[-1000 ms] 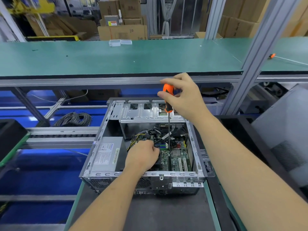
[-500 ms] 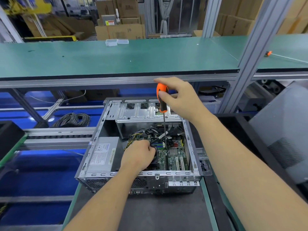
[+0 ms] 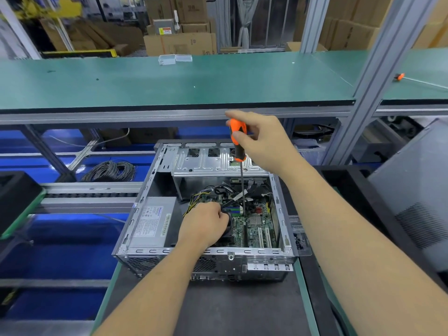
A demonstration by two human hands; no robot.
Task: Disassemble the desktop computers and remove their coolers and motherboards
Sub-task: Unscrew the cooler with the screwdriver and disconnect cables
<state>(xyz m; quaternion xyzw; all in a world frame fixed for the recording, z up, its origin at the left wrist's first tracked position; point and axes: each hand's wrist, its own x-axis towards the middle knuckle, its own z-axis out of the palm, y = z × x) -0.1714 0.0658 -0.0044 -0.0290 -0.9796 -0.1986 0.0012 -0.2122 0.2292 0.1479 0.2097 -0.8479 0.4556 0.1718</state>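
The fingers (image 3: 238,135) of the right hand (image 3: 264,144) curl round the orange handle of the screwdriver (image 3: 238,144), its shaft upright, tip down on the motherboard (image 3: 254,229). Over the last second the shaft has shifted only slightly and the tip has stayed on the same spot, so I judge a screw is being worked loose. The left hand (image 3: 203,226) keeps its fingers curled over the dark cooler (image 3: 228,229), steadying it. The computer case (image 3: 150,214) lies open near the worktop's (image 3: 242,311) far edge. The drive cage (image 3: 213,161) overhangs just behind the shaft and cables (image 3: 218,190) crowd beside it; above the case there is open room to lift.
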